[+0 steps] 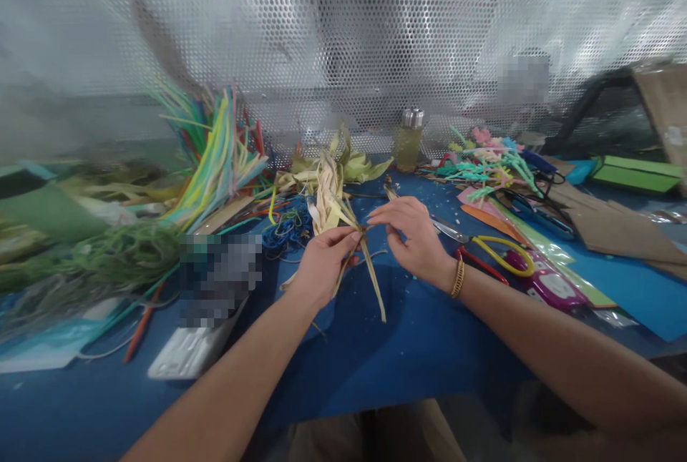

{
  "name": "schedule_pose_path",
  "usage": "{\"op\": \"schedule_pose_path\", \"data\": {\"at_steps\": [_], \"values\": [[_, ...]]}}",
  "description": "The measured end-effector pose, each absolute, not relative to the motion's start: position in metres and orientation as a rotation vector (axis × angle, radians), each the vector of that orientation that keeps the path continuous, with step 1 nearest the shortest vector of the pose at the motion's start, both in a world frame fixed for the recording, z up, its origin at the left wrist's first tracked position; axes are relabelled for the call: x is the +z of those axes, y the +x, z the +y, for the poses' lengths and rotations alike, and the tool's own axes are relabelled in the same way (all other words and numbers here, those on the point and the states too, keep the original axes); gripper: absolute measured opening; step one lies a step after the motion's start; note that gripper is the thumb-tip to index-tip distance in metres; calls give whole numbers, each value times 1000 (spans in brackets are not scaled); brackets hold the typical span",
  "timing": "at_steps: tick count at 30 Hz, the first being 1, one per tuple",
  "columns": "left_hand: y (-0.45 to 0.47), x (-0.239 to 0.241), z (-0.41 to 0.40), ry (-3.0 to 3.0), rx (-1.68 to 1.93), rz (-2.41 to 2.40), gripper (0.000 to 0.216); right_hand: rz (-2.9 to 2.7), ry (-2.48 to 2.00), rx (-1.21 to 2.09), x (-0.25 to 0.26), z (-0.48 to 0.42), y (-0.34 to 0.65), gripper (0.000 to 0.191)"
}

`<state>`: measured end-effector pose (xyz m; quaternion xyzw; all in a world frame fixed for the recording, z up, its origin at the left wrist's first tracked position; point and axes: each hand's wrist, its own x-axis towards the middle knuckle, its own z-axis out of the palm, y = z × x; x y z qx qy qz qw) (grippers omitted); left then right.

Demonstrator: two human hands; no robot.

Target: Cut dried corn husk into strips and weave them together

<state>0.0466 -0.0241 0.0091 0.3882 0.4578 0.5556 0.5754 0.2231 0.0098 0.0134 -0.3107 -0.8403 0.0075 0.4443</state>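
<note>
My left hand (pixel 325 265) is closed in a pinch around the narrow tied end of a bundle of pale dried corn husks (pixel 326 194). The wider, ruffled part of the bundle points away from me, and thin husk strips (pixel 374 279) hang from the pinched end toward me. My right hand (pixel 413 237), with a gold bracelet at the wrist, hovers just right of the tied spot. Its fingers are stretched toward the strips and its thumb is apart. Whether its fingertips touch a strand is hard to tell.
Scissors (pixel 502 254) with yellow and red handles lie right of my right hand, near a magenta device (pixel 552 283). Pipe cleaners (pixel 215 154) and green twine (pixel 134 254) crowd the left. A jar (pixel 411 140) stands at the back, before a perforated metal panel (pixel 370 40).
</note>
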Motion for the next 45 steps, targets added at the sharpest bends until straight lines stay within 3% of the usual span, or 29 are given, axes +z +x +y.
{"op": "schedule_pose_path", "data": {"at_steps": [3,8,18,26,35,45], "values": [[48,10,-27,945,1270,1085,29,-1990,-782,95,14,10,221,13],[51,11,-31,1004,1118,1094,29,-1958,-800,193,16,6,215,10],[52,8,-30,764,1057,934,28,-1694,-865,892,8,8,209,18],[53,14,-33,821,983,984,29,-1586,-874,957,8,0,206,20],[49,13,-36,887,891,964,24,-1670,-983,714,12,-2,207,17],[45,9,-34,943,812,906,18,-1695,-1023,698,8,3,206,18]]}}
